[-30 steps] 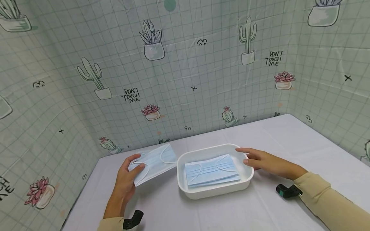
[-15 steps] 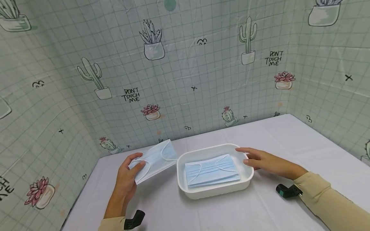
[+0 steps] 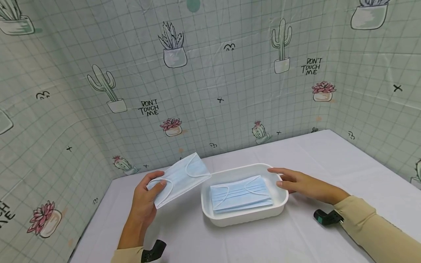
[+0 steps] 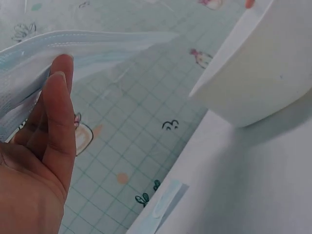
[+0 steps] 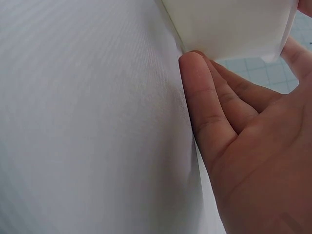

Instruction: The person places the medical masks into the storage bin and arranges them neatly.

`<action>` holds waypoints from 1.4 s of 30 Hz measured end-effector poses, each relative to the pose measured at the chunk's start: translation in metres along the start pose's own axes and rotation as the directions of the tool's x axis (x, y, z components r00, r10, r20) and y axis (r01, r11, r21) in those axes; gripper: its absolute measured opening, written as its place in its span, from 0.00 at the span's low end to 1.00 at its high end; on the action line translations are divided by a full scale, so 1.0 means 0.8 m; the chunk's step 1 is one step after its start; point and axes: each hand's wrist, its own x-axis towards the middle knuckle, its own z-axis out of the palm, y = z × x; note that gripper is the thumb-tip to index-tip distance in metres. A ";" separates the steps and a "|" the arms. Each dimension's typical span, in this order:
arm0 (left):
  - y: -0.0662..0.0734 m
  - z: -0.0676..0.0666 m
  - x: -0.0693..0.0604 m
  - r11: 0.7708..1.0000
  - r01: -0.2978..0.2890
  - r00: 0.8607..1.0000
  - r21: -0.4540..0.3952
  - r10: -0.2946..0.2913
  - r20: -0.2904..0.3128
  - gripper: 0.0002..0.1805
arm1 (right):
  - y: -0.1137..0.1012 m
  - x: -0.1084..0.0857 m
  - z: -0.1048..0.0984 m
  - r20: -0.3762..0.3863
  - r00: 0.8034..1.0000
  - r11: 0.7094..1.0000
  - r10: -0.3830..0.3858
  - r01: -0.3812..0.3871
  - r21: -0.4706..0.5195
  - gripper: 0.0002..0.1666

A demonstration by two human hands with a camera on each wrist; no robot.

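My left hand [image 3: 144,197] pinches one end of a light-blue disposable face mask [image 3: 184,175], thumb on top. Its free end, tilted upward, overlaps the near-left rim of a white plastic box [image 3: 248,219] in the head view. Inside that box lies a small pile of folded face masks [image 3: 241,193], ear loops on top. My right hand [image 3: 302,184] holds the box's right end, thumb and forefinger over the rim. The right wrist view shows the other fingers [image 5: 204,92] against the outer wall, low by the table.
A white cloth covers the table [image 3: 250,241]. Behind it and at both sides hangs a grid-patterned curtain [image 3: 204,73] with cactus prints. In the left wrist view a light-blue strip [image 4: 168,204] lies on the table near its edge, its kind unclear.
The mask in my left hand has risen and shifted right toward the box, its free end lifting most. Another light-blue piece seen behind it earlier is now hidden. Right hand and box stay put.
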 end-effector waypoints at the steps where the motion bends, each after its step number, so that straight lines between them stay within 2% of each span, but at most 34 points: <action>1: 0.001 0.000 -0.001 1.000 -0.003 1.000 -0.001 0.003 0.002 0.21 | -0.001 0.000 0.000 0.000 1.000 1.000 0.000 0.000 -0.001 0.34; 7: 0.001 0.004 -0.002 0.999 -0.011 1.000 -0.031 0.012 0.029 0.19 | -0.001 0.001 0.000 0.000 1.000 1.000 -0.007 0.007 -0.001 0.34; 15: -0.004 0.012 -0.004 0.999 0.025 0.998 -0.043 -0.022 0.060 0.17 | 0.004 0.008 0.008 0.020 1.000 1.000 0.003 -0.003 0.013 0.34; 22: -0.011 0.033 0.006 0.996 0.054 0.991 -0.069 -0.045 0.124 0.19 | 0.004 0.008 0.009 0.009 1.000 1.000 0.008 -0.008 0.002 0.33; 31: -0.020 0.059 0.017 0.993 0.113 0.976 -0.021 -0.107 0.188 0.18 | 0.006 0.007 0.009 0.030 0.999 1.000 0.014 -0.015 0.015 0.34; 36: -0.020 0.066 0.025 0.993 0.121 0.972 -0.008 -0.117 0.205 0.18 | 0.008 0.010 0.007 0.038 0.999 1.000 -0.003 0.003 0.000 0.35; 42: -0.015 0.089 0.038 0.993 0.116 0.967 -0.008 -0.111 0.230 0.17 | 0.008 0.008 0.001 0.016 1.000 1.000 0.011 -0.011 -0.005 0.35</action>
